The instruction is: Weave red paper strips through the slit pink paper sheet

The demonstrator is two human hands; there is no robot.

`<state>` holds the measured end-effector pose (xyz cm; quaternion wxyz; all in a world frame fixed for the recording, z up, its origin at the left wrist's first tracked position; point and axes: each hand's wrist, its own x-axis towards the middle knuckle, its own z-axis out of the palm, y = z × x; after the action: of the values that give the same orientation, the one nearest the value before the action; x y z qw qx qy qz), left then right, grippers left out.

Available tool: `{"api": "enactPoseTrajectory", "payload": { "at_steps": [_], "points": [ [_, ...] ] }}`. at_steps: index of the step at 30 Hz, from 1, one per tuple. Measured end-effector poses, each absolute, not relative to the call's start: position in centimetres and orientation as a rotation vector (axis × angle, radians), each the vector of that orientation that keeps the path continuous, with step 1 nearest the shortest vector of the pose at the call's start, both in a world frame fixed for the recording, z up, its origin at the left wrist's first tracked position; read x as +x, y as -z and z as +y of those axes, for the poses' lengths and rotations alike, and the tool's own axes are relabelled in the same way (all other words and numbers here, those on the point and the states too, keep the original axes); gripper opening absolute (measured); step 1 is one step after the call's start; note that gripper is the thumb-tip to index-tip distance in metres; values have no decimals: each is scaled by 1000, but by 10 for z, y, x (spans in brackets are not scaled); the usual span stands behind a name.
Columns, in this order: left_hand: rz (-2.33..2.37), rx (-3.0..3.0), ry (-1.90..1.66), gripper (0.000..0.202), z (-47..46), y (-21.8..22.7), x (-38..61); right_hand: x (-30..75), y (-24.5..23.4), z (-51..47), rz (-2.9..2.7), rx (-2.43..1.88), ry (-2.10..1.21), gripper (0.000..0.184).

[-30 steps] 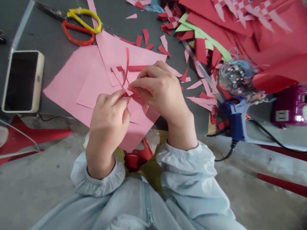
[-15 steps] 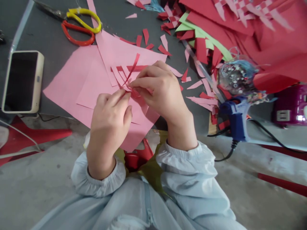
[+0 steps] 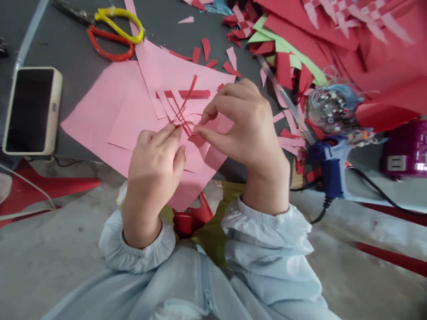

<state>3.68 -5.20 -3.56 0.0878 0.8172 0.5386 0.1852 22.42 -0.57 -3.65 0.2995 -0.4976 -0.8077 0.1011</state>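
My left hand (image 3: 151, 169) pinches a small bundle of thin red and pink paper strips (image 3: 182, 109) between thumb and fingers, just above the pink paper sheets (image 3: 116, 115). A little to the right, my right hand (image 3: 245, 122) has its thumb and forefinger closed in a pinch beside those strips; what it holds is too small to make out. Both hands hover over the dark table (image 3: 70, 53), with a red strip (image 3: 193, 94) lying flat on the pink paper behind them.
Scissors with red and yellow handles (image 3: 111, 33) lie at the back left. A phone (image 3: 30, 111) sits at the left edge. A blue glue gun (image 3: 328, 162) with its cord, a bag of beads (image 3: 333, 106) and piles of red paper (image 3: 350, 44) fill the right.
My right hand has shifted right, away from the left hand, opening a gap between them. The strips in my left hand have fanned out and tilted right.
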Motion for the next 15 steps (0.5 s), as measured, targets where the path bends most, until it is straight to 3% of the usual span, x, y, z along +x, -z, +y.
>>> {"api": "enactPoseTrajectory", "payload": {
  "at_steps": [6, 15],
  "points": [
    [1588, 2445, -566, 32, -52, 35, 37, 227, 43, -4, -2216, -1280, -395, 5],
    [1587, 2448, -575, 31, -52, 35, 37, 223, 47, -2, -2263, -1201, -248, 9]
  ]
}}
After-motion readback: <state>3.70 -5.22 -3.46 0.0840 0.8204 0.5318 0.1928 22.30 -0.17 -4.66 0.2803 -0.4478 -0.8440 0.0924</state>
